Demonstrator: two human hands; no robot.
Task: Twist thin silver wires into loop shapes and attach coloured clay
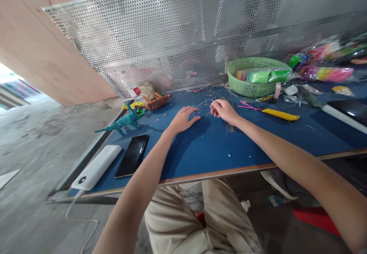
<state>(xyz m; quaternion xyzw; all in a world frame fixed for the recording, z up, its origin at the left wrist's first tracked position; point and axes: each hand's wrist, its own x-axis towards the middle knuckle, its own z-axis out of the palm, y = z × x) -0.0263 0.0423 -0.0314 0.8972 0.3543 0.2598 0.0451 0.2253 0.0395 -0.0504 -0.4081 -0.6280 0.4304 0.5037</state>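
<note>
On the blue table (218,147), in front of the green basket (252,88) and a little to its left, a thin wire (202,107) is being bent. The right hand (223,110) is pinched closed on one end of the wire; the left hand (182,119) is laid flat and open, fingers spread, pressing just beside the loop. The step is judged best done when the wire is kept pinned against the table while it is curved slowly, so no kink is made. A bundle of straight wires (229,126) lies nearer than the basket, by the right wrist, and is best left undisturbed.
</note>
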